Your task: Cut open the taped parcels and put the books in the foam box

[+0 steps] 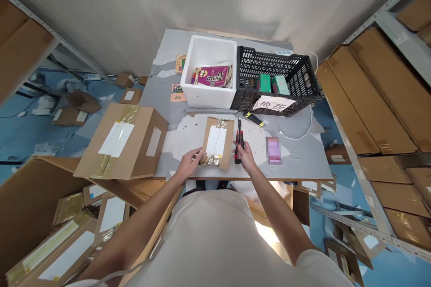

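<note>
A small taped cardboard box [208, 131] with a white label lies flat near the front of the table. My left hand [190, 163] rests at its lower left edge, fingers curled against the cardboard. In my right hand [245, 154] is a red and black box cutter [239, 138], its blade end pointing away from me, just right of the box. Beyond it lies a second, black and yellow cutter [254, 119]. A pixelated purple item [274, 150] lies to the right.
A white foam bin [208, 98] holding booklets and a black plastic crate [245, 98] with green boxes stand behind. At left is a large carton [144, 143]; below it, an open carton [30, 197] holds parcels. Shelving with boxes [353, 98] flanks the right side.
</note>
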`<move>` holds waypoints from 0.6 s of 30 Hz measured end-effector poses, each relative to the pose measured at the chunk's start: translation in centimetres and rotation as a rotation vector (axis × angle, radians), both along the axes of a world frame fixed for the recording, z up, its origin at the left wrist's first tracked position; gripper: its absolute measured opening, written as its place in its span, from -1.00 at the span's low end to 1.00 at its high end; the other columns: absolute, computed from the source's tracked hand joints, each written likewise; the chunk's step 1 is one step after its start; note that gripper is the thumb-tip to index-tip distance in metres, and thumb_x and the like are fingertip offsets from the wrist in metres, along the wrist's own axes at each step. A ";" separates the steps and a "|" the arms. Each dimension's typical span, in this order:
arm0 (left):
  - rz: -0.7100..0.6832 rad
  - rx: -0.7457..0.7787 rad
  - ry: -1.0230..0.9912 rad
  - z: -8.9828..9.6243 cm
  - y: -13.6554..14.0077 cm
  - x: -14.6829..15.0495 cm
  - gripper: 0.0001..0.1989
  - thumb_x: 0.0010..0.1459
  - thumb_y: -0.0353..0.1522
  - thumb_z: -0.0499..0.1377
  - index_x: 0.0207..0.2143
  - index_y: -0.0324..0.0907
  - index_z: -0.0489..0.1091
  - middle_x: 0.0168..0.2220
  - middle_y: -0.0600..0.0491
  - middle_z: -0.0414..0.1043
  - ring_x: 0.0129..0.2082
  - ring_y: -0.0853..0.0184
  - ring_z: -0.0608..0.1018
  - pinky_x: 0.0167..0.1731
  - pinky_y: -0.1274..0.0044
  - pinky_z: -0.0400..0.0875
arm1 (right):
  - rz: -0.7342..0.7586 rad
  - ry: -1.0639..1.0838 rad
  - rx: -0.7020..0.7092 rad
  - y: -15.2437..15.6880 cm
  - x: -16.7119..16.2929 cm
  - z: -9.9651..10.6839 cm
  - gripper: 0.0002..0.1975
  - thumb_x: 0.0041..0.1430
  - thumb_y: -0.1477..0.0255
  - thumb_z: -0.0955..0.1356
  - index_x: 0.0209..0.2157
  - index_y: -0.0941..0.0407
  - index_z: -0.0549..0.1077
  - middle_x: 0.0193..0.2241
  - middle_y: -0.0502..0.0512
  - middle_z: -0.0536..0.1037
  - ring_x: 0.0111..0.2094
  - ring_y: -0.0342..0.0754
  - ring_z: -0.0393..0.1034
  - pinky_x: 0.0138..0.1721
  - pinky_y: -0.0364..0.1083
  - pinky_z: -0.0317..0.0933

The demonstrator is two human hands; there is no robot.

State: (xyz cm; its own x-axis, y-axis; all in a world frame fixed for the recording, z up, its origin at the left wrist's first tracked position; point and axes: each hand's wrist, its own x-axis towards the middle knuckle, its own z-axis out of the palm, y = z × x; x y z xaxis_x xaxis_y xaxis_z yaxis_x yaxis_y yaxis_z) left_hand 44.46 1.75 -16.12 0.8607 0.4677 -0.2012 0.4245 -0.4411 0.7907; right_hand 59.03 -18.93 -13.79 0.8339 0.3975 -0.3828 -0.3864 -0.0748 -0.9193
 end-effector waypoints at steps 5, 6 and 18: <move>-0.115 0.301 -0.041 1.7 4.3 6.6 -0.46 0.14 -0.16 -0.01 0.10 -0.24 0.26 0.02 -0.14 0.35 -0.14 0.22 0.49 -0.07 0.36 0.36 | -0.105 0.305 0.125 -4.1 -3.8 -1.2 -0.63 0.07 0.13 0.33 -0.17 0.08 0.33 -0.19 0.13 0.52 -0.41 -0.12 0.42 -0.35 -0.06 0.35; -0.156 0.345 -0.053 2.1 5.0 8.4 -0.46 0.14 -0.19 -0.01 0.14 -0.25 0.22 0.09 -0.15 0.29 -0.04 0.20 0.45 -0.01 0.34 0.31 | -0.117 0.396 0.139 -4.7 -4.8 -1.5 -0.64 0.11 0.12 0.30 -0.17 0.07 0.30 -0.21 0.13 0.52 -0.37 -0.09 0.44 -0.31 -0.03 0.36; -0.192 0.395 0.094 2.3 7.1 12.5 -0.57 0.09 -0.26 -0.02 -0.04 -0.21 0.39 -0.04 -0.08 0.45 -0.04 0.16 0.45 -0.01 0.37 0.31 | -0.096 0.420 0.176 -4.0 -5.1 -2.1 -0.64 0.21 0.08 0.17 -0.02 -0.09 0.12 -0.14 0.06 0.51 -0.09 -0.01 0.44 -0.23 0.10 0.36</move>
State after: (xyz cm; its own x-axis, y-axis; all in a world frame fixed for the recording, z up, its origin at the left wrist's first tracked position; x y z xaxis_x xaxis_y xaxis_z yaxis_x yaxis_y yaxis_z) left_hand 56.92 8.81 -13.81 0.9259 0.3580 -0.1208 0.3675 -0.7790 0.5080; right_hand 53.93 -22.96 -15.86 0.6573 0.4149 -0.6291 -0.7256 0.1227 -0.6771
